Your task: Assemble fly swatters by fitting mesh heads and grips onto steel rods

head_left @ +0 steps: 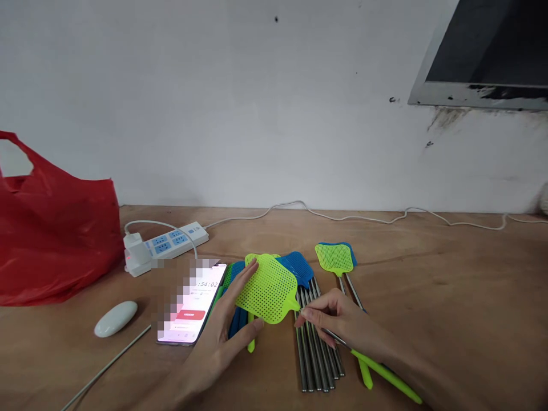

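Observation:
A yellow-green fly swatter with a perforated head [268, 288] is held up in front of me. My left hand [225, 328] spans the head's left side, fingers along its upper left edge and thumb at its lower edge. My right hand [338, 317] pinches the metal rod just below the head's neck; the swatter's yellow-green handle [387, 377] sticks out past my wrist. Under it lie several bare metal rods [314, 359], side by side. A blue swatter head [297, 267] lies behind, and several blue and green pieces are partly hidden by my left hand.
Two fly swatters, one with a yellow-green head [334, 258] over a blue one, lie to the right. On the left are a lit phone [192, 305], a white power strip [171, 245], a white rounded object [115, 318] and a red plastic bag [60, 228]. A white cable [351, 218] runs along the wall.

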